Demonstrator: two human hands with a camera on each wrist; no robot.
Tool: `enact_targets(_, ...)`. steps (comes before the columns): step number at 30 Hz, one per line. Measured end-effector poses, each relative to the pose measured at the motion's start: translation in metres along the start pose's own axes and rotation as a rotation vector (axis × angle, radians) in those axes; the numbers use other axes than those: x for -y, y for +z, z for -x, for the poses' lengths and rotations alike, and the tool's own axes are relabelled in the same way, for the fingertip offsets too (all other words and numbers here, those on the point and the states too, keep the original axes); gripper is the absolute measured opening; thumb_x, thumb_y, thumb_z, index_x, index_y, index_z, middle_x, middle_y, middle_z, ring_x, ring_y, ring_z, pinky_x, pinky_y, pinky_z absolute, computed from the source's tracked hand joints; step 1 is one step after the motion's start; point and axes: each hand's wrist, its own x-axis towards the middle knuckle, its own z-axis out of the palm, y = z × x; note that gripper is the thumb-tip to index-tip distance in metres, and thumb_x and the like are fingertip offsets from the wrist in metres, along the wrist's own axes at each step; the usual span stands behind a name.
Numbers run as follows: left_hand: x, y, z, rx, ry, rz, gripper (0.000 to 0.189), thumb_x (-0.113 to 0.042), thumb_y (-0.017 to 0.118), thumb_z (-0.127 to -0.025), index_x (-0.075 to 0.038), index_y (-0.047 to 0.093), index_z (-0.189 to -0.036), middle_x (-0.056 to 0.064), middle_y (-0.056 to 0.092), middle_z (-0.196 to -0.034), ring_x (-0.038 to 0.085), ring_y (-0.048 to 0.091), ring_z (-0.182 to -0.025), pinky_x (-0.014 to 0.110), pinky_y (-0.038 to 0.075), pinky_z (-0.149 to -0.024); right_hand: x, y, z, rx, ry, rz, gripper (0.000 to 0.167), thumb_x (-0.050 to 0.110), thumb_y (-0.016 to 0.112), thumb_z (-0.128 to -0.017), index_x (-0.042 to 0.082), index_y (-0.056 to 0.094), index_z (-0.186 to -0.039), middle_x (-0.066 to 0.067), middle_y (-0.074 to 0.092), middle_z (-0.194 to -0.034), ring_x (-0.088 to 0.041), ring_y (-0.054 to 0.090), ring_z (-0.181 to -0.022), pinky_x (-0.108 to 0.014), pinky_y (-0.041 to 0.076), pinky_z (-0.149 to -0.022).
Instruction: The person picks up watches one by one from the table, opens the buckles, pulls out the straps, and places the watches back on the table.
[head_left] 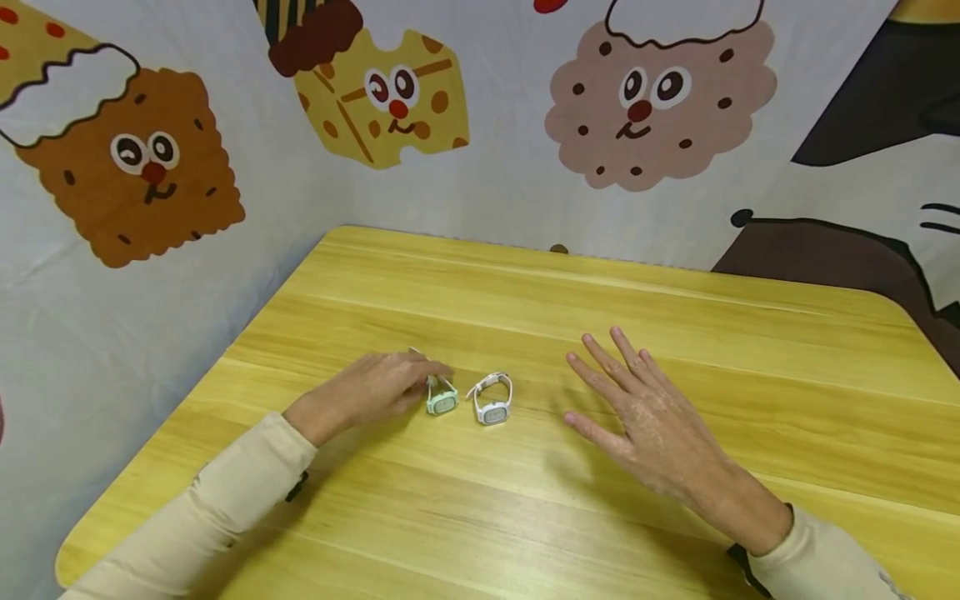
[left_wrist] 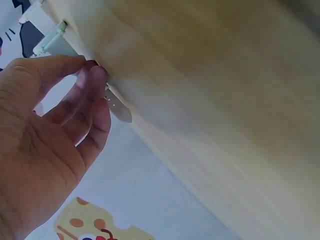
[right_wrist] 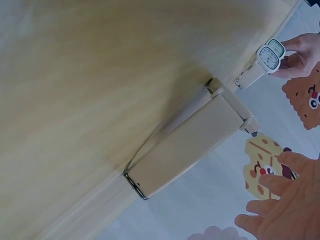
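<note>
My left hand (head_left: 382, 383) pinches the strap of a mint-green wristwatch (head_left: 443, 404) between thumb and fingers. In the left wrist view, a strap end with holes (left_wrist: 119, 106) sticks out past the fingertips of the left hand (left_wrist: 60, 110). Just right of it, a white wristwatch (head_left: 493, 413) stands on its side, its strap curved into a loop. Fingers spread, my right hand (head_left: 660, 425) hovers over the table and holds nothing. Near it in the right wrist view is a pale beige, watch-like band (right_wrist: 185, 145) with a metal buckle; I cannot make it out in the head view.
The wood-grain table (head_left: 450, 508) has rounded corners. A pale cloth (head_left: 510, 192) printed with cartoon biscuits and cheese hangs behind it and along its left side.
</note>
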Motion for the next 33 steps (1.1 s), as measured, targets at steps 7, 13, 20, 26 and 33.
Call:
enact_targets(7, -0.002, -0.003, -0.001, 0.014, -0.020, 0.009, 0.047, 0.002, 0.069, -0.093, -0.007, 0.061, -0.138, 0.007, 0.072, -0.109, 0.015, 0.066, -0.088, 0.026, 0.055, -0.067, -0.001, -0.002, 0.002, -0.002, 0.010, -0.009, 0.068, 0.051, 0.056, -0.102, 0.016, 0.039, -0.158, -0.009, 0.023, -0.165, -0.030, 0.006, -0.153, -0.054, 0.011, -0.121)
enact_targets(13, -0.007, -0.013, -0.004, 0.011, -0.066, -0.020, 0.054, 0.000, 0.068, -0.089, -0.008, 0.057, -0.141, -0.001, 0.069, -0.093, 0.007, 0.060, -0.074, 0.023, 0.050, -0.057, -0.001, -0.004, 0.003, -0.002, 0.010, -0.007, 0.068, 0.051, 0.055, -0.103, 0.016, 0.039, -0.158, -0.010, 0.023, -0.165, -0.031, 0.006, -0.153, -0.054, 0.011, -0.121)
enact_targets(20, -0.020, -0.016, -0.011, -0.154, -0.016, -0.054, 0.049, -0.024, 0.071, -0.092, -0.011, 0.061, -0.137, 0.002, 0.064, -0.106, 0.010, 0.053, -0.070, 0.023, 0.044, -0.050, -0.003, -0.006, 0.005, 0.005, 0.020, -0.017, 0.067, 0.051, 0.055, -0.103, 0.014, 0.040, -0.157, -0.010, 0.023, -0.165, -0.031, 0.007, -0.153, -0.053, 0.011, -0.121)
enact_targets(26, -0.034, -0.012, -0.025, -0.156, 0.060, -0.140, 0.052, -0.045, 0.074, -0.091, -0.013, 0.067, -0.131, 0.007, 0.060, -0.124, 0.025, 0.056, -0.110, 0.038, 0.054, -0.084, -0.002, -0.006, 0.004, 0.009, 0.013, -0.014, 0.067, 0.051, 0.054, -0.103, 0.015, 0.039, -0.158, -0.011, 0.023, -0.165, -0.032, 0.007, -0.153, -0.053, 0.010, -0.121)
enact_targets(33, -0.046, -0.001, -0.035, -0.002, 0.111, -0.164, 0.047, -0.047, 0.075, -0.092, -0.013, 0.072, -0.124, 0.014, 0.061, -0.134, 0.032, 0.054, -0.124, 0.049, 0.046, -0.103, 0.000, -0.004, 0.003, 0.008, 0.011, -0.005, 0.065, 0.051, 0.053, -0.104, 0.017, 0.040, -0.157, -0.010, 0.028, -0.163, -0.031, 0.010, -0.153, -0.051, 0.012, -0.121)
